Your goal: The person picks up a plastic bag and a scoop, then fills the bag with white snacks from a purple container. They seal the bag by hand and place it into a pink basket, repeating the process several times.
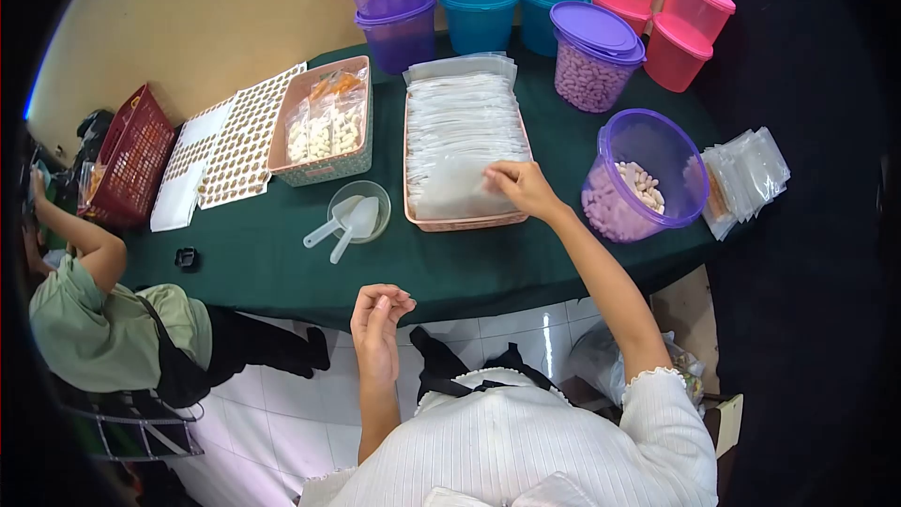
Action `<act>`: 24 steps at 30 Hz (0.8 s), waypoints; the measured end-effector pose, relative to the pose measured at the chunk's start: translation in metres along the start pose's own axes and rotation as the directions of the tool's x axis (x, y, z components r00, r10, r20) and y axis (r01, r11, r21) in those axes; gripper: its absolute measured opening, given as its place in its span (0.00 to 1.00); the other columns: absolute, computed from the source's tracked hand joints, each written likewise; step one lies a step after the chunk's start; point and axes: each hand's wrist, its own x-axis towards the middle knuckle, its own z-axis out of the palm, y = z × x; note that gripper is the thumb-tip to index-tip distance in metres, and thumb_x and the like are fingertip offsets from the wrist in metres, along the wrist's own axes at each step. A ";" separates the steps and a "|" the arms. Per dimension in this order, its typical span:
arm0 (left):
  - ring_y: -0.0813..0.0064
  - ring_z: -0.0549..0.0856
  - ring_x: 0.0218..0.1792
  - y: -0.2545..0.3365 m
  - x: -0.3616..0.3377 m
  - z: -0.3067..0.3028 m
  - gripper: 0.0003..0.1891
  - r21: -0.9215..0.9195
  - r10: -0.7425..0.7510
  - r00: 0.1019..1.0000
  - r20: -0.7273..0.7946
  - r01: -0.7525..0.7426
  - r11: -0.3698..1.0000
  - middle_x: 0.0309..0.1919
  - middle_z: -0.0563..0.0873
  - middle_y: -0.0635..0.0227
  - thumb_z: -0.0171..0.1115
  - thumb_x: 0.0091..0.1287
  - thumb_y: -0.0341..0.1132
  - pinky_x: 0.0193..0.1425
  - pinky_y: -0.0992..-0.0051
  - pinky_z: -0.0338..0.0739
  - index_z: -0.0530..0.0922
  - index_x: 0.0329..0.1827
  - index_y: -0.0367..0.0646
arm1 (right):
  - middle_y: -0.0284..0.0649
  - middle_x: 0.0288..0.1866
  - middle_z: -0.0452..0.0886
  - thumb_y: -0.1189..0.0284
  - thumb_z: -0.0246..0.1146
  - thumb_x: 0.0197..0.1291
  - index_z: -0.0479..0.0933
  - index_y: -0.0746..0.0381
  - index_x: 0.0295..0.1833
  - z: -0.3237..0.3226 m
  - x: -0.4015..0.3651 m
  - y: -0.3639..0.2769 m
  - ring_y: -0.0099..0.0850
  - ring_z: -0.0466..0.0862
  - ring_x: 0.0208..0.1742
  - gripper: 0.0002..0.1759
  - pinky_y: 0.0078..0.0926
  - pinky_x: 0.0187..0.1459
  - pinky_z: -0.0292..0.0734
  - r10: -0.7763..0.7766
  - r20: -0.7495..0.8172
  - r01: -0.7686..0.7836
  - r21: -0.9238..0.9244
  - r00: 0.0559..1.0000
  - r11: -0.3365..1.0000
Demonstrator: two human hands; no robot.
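Observation:
My right hand (pixel 527 188) reaches over a shallow tray (pixel 466 224) packed with a row of flat, frosted plastic bags (pixel 465 122). Its thumb and fingertips pinch at the frontmost plastic bag (pixel 455 190). Before the table edge, my left hand (pixel 379 324) is raised with its fingers curled together, and nothing shows in it. Between the hands and the wall, two white scoops (pixel 352 219) rest in a clear bowl (pixel 379 223). An open purple tub (pixel 610 197), right of my right hand, holds pale, pellet-like pieces (pixel 641 186).
A basket (pixel 324 167) of filled bags stands beside sticker sheets (pixel 246 145). Lidded purple (pixel 399 38), blue (pixel 479 23) and pink tubs (pixel 678 52) line the back. A lidded purple tub (pixel 591 66), packets (pixel 748 174), a red basket (pixel 133 164) and another person (pixel 117 319) flank the workspace.

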 end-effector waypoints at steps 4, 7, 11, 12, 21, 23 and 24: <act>0.77 0.75 0.36 -0.010 -0.014 0.014 0.07 0.007 -0.026 0.999 -0.041 0.027 1.000 0.32 0.74 0.66 0.46 0.63 0.33 0.44 0.74 0.71 0.69 0.37 0.39 | 0.31 0.17 0.73 0.69 0.52 0.61 0.75 0.67 0.39 -0.018 -0.005 -0.016 0.16 0.73 0.19 0.12 0.13 0.19 0.65 0.160 -0.446 0.011 0.356 0.881 0.935; 0.76 0.77 0.37 -0.017 -0.011 0.027 0.07 -0.006 -0.067 0.998 -0.009 0.067 0.998 0.33 0.77 0.65 0.47 0.63 0.31 0.46 0.75 0.71 0.71 0.37 0.38 | 0.28 0.14 0.69 0.68 0.52 0.61 0.75 0.66 0.37 -0.044 -0.018 -0.042 0.14 0.68 0.12 0.12 0.12 0.13 0.59 0.146 -0.557 0.046 0.316 0.818 0.948; 0.77 0.76 0.39 -0.024 0.008 0.064 0.14 0.255 -0.146 0.972 0.184 0.096 0.962 0.38 0.77 0.65 0.53 0.60 0.27 0.48 0.77 0.71 0.71 0.49 0.36 | 0.26 0.09 0.64 0.67 0.50 0.62 0.74 0.65 0.37 -0.060 -0.051 -0.073 0.12 0.61 0.07 0.13 0.12 0.10 0.53 0.137 -0.588 0.072 0.318 0.797 0.945; 0.78 0.75 0.42 -0.032 0.014 0.072 0.21 0.253 -0.151 0.939 0.309 0.073 0.965 0.44 0.75 0.64 0.57 0.56 0.24 0.48 0.79 0.70 0.69 0.55 0.37 | 0.25 0.09 0.63 0.67 0.49 0.63 0.74 0.65 0.37 -0.063 -0.060 -0.083 0.12 0.61 0.07 0.13 0.12 0.10 0.53 0.179 -0.600 0.055 0.350 0.780 0.935; 0.81 0.78 0.27 -0.101 0.061 0.185 0.08 0.076 0.192 0.739 0.646 -0.313 0.947 0.33 0.81 0.62 0.63 0.53 0.28 0.28 0.84 0.68 0.80 0.35 0.35 | 0.33 0.19 0.70 0.67 0.48 0.63 0.66 0.65 0.43 -0.089 -0.111 -0.064 0.15 0.67 0.16 0.11 0.12 0.20 0.62 0.380 -0.680 0.101 0.555 0.627 0.826; 0.85 0.73 0.19 -0.107 0.074 0.206 0.05 0.011 0.316 0.794 0.519 -0.375 0.927 0.23 0.81 0.66 0.64 0.53 0.30 0.18 0.87 0.57 0.80 0.26 0.37 | 0.36 0.28 0.69 0.68 0.51 0.60 0.63 0.65 0.44 -0.106 -0.108 -0.059 0.18 0.68 0.24 0.12 0.15 0.26 0.64 0.272 -0.809 0.081 0.364 0.521 0.928; 0.84 0.73 0.18 -0.111 0.085 0.210 0.05 0.008 0.352 0.795 0.494 -0.409 0.913 0.21 0.80 0.66 0.65 0.52 0.30 0.18 0.86 0.58 0.79 0.24 0.37 | 0.39 0.36 0.68 0.69 0.55 0.58 0.61 0.65 0.45 -0.114 -0.106 -0.057 0.21 0.69 0.32 0.15 0.18 0.33 0.65 0.148 -0.890 0.036 0.181 0.431 0.983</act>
